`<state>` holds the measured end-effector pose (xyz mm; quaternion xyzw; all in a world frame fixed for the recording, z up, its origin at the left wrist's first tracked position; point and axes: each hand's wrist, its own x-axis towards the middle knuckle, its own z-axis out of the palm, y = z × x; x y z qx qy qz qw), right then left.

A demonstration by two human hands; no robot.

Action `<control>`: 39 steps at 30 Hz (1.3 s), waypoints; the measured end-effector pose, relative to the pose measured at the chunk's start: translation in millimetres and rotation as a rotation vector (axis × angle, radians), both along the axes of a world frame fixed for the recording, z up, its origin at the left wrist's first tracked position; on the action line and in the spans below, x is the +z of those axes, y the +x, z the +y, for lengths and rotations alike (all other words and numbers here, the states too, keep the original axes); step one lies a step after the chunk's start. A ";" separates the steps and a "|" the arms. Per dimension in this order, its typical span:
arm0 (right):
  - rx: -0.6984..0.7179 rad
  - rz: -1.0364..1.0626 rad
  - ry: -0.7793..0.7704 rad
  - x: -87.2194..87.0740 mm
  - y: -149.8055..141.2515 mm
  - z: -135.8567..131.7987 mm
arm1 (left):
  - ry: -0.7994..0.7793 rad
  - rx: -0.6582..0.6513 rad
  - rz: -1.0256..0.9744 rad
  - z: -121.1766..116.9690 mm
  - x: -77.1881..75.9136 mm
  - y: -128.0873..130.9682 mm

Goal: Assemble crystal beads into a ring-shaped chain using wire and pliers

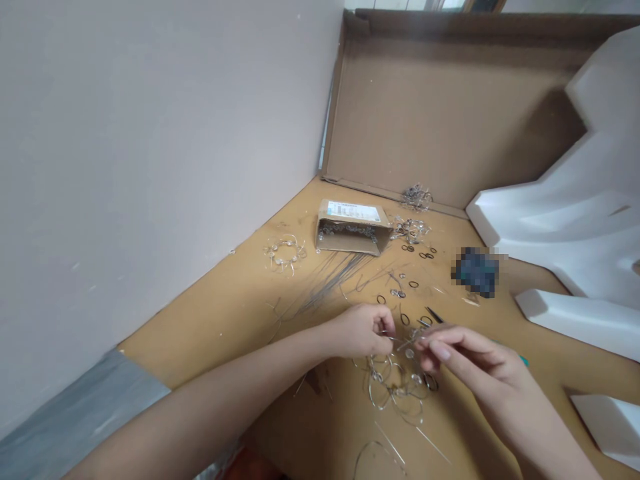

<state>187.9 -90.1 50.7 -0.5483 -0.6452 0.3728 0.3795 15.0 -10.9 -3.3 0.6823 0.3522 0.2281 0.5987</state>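
Wire-and-bead piece [377, 377] is lying on the near side of the small carton [384, 235], slightly to its right, its thin, shiny wire forming rounded loops around clear beads. The left hand [363, 331] is curling its fingers closed on a wire end at the piece's upper edge; the right hand [463, 353] is pinching the adjoining wire between thumb and fingertips. Straight grey wires [333, 281] are fanning across the smooth, tan counter [220, 320] from the carton's open front. A spiky beaded ring [290, 243] is resting left of the carton; a tangled wire cluster [411, 230] is sitting just beside its right side. Thin black rings [413, 285] are lying scattered to the carton's right and near side. Farther right, angular white foam [530, 210] is showing a smooth, moulded surface.
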 end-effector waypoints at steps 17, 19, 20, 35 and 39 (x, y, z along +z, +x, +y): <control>-0.030 -0.749 0.488 -18.2 -10.5 0.0 | -0.118 0.019 -0.080 1.8 -3.4 4.4; -0.025 -0.771 0.516 -18.4 -11.0 0.4 | -0.154 0.001 -0.073 2.9 -1.3 2.6; -0.022 -0.779 0.525 -18.5 -11.2 0.4 | -0.169 -0.011 -0.071 3.7 -0.6 1.5; 0.066 -0.831 0.671 -16.3 -11.8 0.3 | -0.177 -0.115 -0.050 6.0 8.7 -6.0; 0.107 -0.908 0.690 -15.5 -10.6 -0.1 | -0.199 -0.130 -0.067 6.9 7.7 -6.8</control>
